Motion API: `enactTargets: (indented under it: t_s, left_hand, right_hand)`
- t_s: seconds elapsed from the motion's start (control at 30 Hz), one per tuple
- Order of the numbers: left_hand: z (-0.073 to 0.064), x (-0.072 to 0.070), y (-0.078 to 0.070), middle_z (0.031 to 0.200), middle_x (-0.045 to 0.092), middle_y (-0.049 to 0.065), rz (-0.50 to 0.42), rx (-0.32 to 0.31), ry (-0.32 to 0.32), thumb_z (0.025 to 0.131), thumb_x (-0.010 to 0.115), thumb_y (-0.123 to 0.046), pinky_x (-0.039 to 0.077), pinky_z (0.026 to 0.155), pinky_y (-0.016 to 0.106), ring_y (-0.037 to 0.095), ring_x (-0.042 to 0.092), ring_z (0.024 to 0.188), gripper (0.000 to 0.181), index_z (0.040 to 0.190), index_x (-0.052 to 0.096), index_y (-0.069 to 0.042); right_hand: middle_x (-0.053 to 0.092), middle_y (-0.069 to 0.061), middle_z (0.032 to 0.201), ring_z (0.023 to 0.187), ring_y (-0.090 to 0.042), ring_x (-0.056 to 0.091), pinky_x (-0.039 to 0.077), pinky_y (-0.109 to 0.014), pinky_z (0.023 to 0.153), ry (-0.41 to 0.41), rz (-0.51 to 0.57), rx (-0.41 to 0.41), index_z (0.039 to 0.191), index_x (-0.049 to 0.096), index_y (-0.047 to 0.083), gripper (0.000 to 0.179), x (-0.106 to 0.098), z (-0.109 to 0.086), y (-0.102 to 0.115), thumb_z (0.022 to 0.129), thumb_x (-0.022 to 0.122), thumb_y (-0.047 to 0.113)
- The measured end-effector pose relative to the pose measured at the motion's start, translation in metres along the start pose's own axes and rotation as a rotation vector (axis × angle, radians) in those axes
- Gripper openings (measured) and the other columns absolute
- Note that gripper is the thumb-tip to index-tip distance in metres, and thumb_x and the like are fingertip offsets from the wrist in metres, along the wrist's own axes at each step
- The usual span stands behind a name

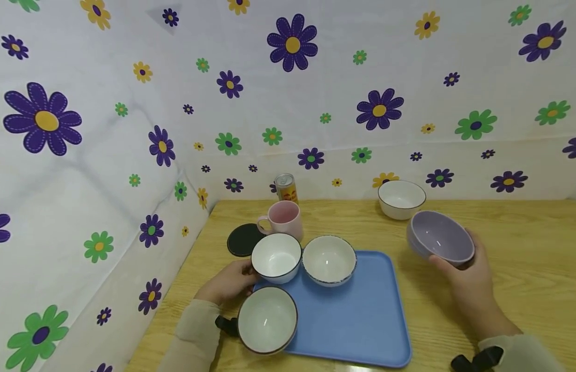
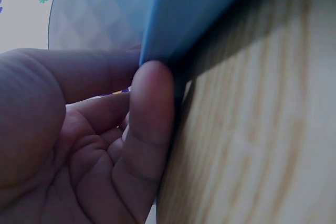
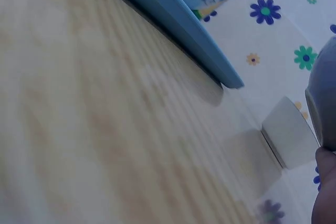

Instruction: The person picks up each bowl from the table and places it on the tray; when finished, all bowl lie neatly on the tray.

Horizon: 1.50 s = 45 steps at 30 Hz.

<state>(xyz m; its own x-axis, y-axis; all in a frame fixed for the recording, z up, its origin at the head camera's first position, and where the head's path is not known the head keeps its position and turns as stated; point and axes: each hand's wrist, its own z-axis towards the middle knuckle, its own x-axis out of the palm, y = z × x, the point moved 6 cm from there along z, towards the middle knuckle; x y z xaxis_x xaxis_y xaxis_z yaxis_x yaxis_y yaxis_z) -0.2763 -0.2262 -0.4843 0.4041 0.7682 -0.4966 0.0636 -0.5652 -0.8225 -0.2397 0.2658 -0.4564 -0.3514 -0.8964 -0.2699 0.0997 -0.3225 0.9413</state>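
My right hand (image 1: 473, 279) grips a purple bowl (image 1: 441, 237) by its side and holds it tilted above the table, right of the blue tray (image 1: 353, 320). In the right wrist view, only part of the purple bowl (image 3: 325, 93) shows. My left hand (image 1: 232, 281) is at the tray's left edge; the left wrist view shows its fingers (image 2: 151, 98) pinching the tray rim (image 2: 173, 19). Beside that hand stands a white bowl (image 1: 276, 257) with a dark rim. A second white bowl (image 1: 329, 260) and a brown-rimmed bowl (image 1: 267, 320) are also on the tray, the latter overhanging its left edge.
Behind the tray stand a pink mug (image 1: 286, 219) and a drink can (image 1: 286, 187), with a black round coaster (image 1: 243, 239) to their left. Another white bowl (image 1: 401, 200) sits at the back right, near the flowered cloth (image 1: 334, 93). The table (image 1: 539, 248) is wooden.
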Motion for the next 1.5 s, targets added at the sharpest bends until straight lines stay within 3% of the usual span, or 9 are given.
enactTargets:
  t_s: [0.2, 0.4, 0.5, 0.67, 0.9, 1.1, 1.27, 1.43, 1.5]
  left_hand:
    - [-0.001, -0.002, 0.0, 0.084, 0.058, 0.006, 0.031, -0.013, -0.005, 0.099, 0.065, -0.023, 0.052, 0.065, 0.029, 0.018, 0.059, 0.067, 0.028, 0.121, 0.062, -0.006]
    - [-0.004, 0.0, -0.002, 0.087, 0.058, 0.006, 0.01, -0.026, 0.005, 0.099, 0.065, -0.023, 0.053, 0.066, 0.027, 0.017, 0.059, 0.071, 0.032, 0.125, 0.06, -0.006]
    - [-0.003, 0.0, -0.004, 0.087, 0.058, 0.006, 0.008, -0.018, -0.002, 0.099, 0.065, -0.023, 0.053, 0.067, 0.029, 0.018, 0.059, 0.072, 0.032, 0.126, 0.06, -0.007]
    - [-0.001, 0.001, -0.004, 0.087, 0.059, 0.007, 0.002, -0.016, 0.001, 0.099, 0.065, -0.023, 0.053, 0.067, 0.029, 0.018, 0.059, 0.072, 0.032, 0.126, 0.061, -0.007]
    - [0.0, -0.001, -0.002, 0.087, 0.059, 0.007, 0.008, -0.021, 0.001, 0.099, 0.065, -0.023, 0.053, 0.066, 0.028, 0.019, 0.059, 0.071, 0.033, 0.127, 0.06, -0.006]
    - [-0.001, 0.0, -0.002, 0.086, 0.058, 0.006, 0.009, -0.027, -0.003, 0.099, 0.064, -0.02, 0.053, 0.065, 0.028, 0.018, 0.059, 0.071, 0.031, 0.126, 0.06, -0.005]
    - [-0.001, -0.001, -0.002, 0.087, 0.057, 0.006, 0.005, -0.034, -0.01, 0.1, 0.064, -0.019, 0.054, 0.066, 0.029, 0.017, 0.059, 0.072, 0.028, 0.124, 0.061, -0.005]
    - [-0.002, 0.0, -0.003, 0.087, 0.058, 0.006, -0.004, -0.035, -0.005, 0.1, 0.064, -0.019, 0.054, 0.066, 0.029, 0.017, 0.059, 0.072, 0.028, 0.124, 0.061, -0.005]
    - [-0.003, 0.0, -0.003, 0.087, 0.058, 0.007, -0.003, -0.034, -0.003, 0.1, 0.064, -0.019, 0.054, 0.065, 0.028, 0.018, 0.059, 0.071, 0.029, 0.125, 0.061, -0.005]
  right_hand:
    - [0.034, -0.016, 0.149, 0.122, 0.003, 0.037, 0.033, -0.002, 0.093, 0.124, -0.005, -0.122, 0.16, 0.016, 0.006, 0.097, 0.016, -0.013, 0.015, 0.085, 0.078, 0.005]
    - [0.037, 0.008, 0.144, 0.119, 0.001, 0.041, 0.04, -0.005, 0.091, 0.268, 0.086, -0.209, 0.159, 0.021, 0.006, 0.104, 0.029, -0.026, 0.033, 0.075, 0.081, -0.007]
    - [0.039, 0.011, 0.144, 0.121, -0.001, 0.044, 0.044, -0.008, 0.091, 0.338, 0.167, -0.232, 0.158, 0.022, 0.006, 0.108, 0.034, -0.034, 0.042, 0.07, 0.082, -0.013]
    - [0.045, 0.007, 0.143, 0.119, -0.005, 0.051, 0.049, -0.016, 0.09, 0.479, 0.267, -0.274, 0.157, 0.028, 0.006, 0.113, 0.046, -0.048, 0.057, 0.062, 0.085, -0.014]
    - [0.045, -0.009, 0.146, 0.121, -0.018, 0.055, 0.054, -0.032, 0.091, 0.761, 0.42, -0.239, 0.157, 0.026, 0.007, 0.106, 0.071, -0.071, 0.067, 0.071, 0.086, -0.003]
    - [0.041, -0.022, 0.147, 0.125, -0.025, 0.054, 0.052, -0.034, 0.096, 0.943, 0.421, -0.223, 0.157, 0.022, 0.005, 0.104, 0.088, -0.09, 0.072, 0.073, 0.084, 0.0]
    - [0.041, -0.025, 0.146, 0.126, -0.025, 0.054, 0.05, -0.031, 0.1, 1.011, 0.397, -0.254, 0.156, 0.02, 0.0, 0.107, 0.096, -0.1, 0.07, 0.073, 0.087, 0.003]
    - [0.043, -0.024, 0.144, 0.125, -0.022, 0.055, 0.05, -0.03, 0.099, 1.021, 0.346, -0.281, 0.155, 0.021, -0.002, 0.108, 0.101, -0.105, 0.066, 0.07, 0.088, 0.002]
    - [0.044, -0.022, 0.145, 0.124, -0.022, 0.055, 0.05, -0.03, 0.098, 1.022, 0.323, -0.256, 0.155, 0.022, 0.001, 0.109, 0.102, -0.105, 0.064, 0.069, 0.089, 0.003]
